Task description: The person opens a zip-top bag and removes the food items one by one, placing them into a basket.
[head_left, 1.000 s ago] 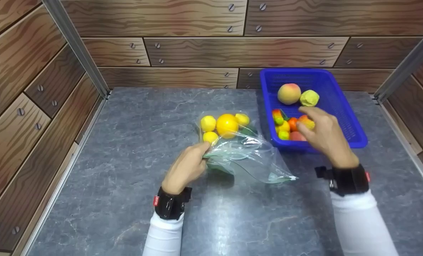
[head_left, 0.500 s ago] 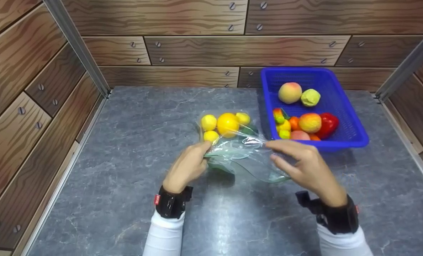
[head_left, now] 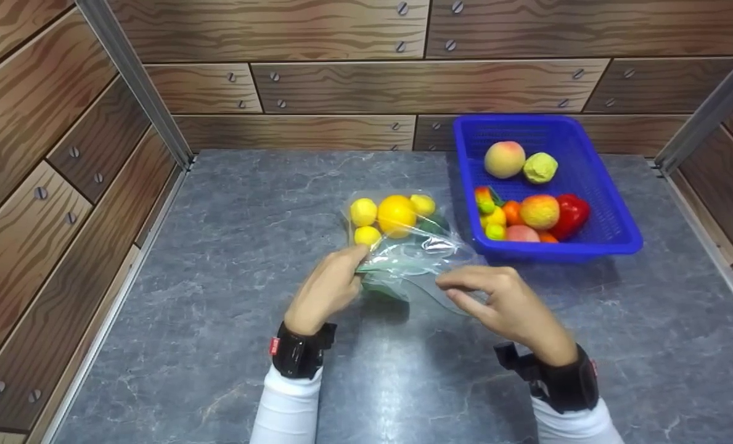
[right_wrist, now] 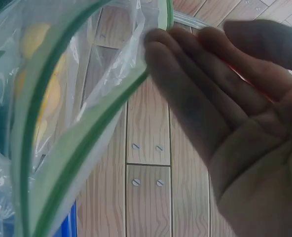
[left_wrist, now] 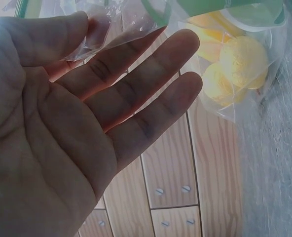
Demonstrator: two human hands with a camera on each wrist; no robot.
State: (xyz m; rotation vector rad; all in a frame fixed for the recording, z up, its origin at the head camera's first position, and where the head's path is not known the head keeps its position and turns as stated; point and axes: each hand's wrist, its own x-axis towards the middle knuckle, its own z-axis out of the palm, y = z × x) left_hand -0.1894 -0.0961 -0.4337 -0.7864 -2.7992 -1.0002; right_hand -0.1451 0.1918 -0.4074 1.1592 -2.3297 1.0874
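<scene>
A clear zip bag [head_left: 403, 256] with a green-edged mouth lies on the table, its mouth toward me. Inside it are several yellow lemons [head_left: 364, 212], a larger orange [head_left: 396, 216] and something dark green [head_left: 433, 223]. My left hand [head_left: 326, 290] pinches the left side of the mouth between thumb and index finger, its other fingers extended in the left wrist view. At the right side of the mouth is my right hand [head_left: 508, 308], its fingers fairly straight and thumb apart. In the right wrist view its fingertips [right_wrist: 158, 52] meet the bag's edge; whether they press it cannot be told.
A blue basket [head_left: 610, 185] stands at the back right with a peach [head_left: 504, 159], a crumpled-looking yellow-green ball [head_left: 540, 168], a red pepper [head_left: 571, 216] and several other fruits. Wood-patterned walls [head_left: 335, 86] close off the back and sides of the grey table [head_left: 243, 216].
My right hand has come from over the basket down and left to the bag's mouth, holding nothing visible. My left hand has stayed on the bag.
</scene>
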